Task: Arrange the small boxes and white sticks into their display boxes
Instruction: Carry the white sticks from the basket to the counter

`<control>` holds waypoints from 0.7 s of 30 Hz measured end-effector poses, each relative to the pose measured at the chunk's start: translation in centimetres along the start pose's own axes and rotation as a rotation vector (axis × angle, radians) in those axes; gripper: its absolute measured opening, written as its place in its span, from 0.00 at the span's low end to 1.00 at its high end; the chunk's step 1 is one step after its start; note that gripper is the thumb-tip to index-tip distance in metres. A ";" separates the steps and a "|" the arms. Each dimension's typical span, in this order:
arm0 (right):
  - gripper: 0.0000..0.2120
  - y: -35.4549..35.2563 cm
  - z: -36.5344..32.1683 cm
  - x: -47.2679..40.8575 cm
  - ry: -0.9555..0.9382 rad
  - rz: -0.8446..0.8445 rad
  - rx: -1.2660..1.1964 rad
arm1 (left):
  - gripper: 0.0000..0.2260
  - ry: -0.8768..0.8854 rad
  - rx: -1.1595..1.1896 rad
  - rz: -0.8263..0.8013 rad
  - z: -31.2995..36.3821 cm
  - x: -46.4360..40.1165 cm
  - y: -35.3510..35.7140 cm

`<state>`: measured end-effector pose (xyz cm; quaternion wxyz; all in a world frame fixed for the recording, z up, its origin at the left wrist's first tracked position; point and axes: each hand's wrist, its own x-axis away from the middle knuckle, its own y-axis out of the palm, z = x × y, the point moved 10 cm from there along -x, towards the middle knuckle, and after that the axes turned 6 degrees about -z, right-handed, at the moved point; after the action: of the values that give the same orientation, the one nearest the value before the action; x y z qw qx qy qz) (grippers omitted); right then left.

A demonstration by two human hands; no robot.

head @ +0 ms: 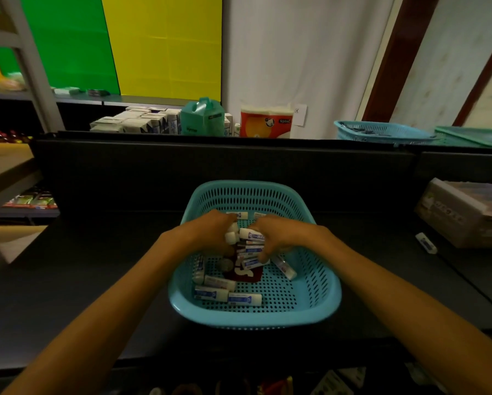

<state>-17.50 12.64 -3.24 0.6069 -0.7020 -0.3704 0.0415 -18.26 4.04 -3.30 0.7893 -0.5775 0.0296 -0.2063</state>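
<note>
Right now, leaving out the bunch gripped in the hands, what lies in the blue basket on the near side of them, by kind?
white sticks: 5
dark red packet: 1
Total: 6

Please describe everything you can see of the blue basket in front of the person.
The blue basket looks like plastic, with rounded corners and perforated walls and floor. It stands upright on the dark counter. White sticks and a dark red packet lie inside. The left hand and right hand reach in, gripping sticks.
</note>
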 end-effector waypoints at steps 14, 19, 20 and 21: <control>0.16 -5.3 2.9 6.6 0.028 0.386 -0.200 | 0.19 0.029 0.013 0.070 1.4 0.8 -1.1; 0.15 -6.7 6.0 11.2 0.076 0.497 -0.215 | 0.15 0.116 0.008 0.099 5.8 1.3 -2.2; 0.15 -6.8 6.9 12.3 0.091 0.525 -0.216 | 0.15 0.130 0.002 0.108 7.0 1.3 -2.5; 0.17 -6.7 7.8 13.3 0.107 0.546 -0.212 | 0.14 0.144 0.000 0.119 8.2 1.3 -2.7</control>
<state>-14.99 26.61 5.88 0.5152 -0.8363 -0.1377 0.1271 -15.51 10.27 2.17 0.7958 -0.5586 0.1207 -0.2002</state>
